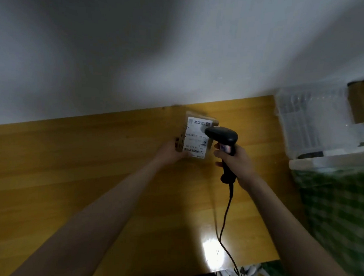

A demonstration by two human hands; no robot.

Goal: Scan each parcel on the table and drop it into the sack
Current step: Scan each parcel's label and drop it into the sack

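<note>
My left hand (172, 151) grips a small brown cardboard parcel (194, 136) from below, lifted over the wooden table (92, 165), its white shipping label with barcodes turned up towards me. My right hand (237, 163) holds a black barcode scanner (225, 137) by its handle, with the head right beside the label's right edge. The scanner's cable hangs down to the table's near edge. A green-and-white checked sack (336, 207) stands to the right of the table.
Clear plastic wrapping (309, 116) and white packaging lie at the far right, with a brown box (360, 104) behind them. A white wall runs along the table's far edge. Some small items and cables lie past the near right corner.
</note>
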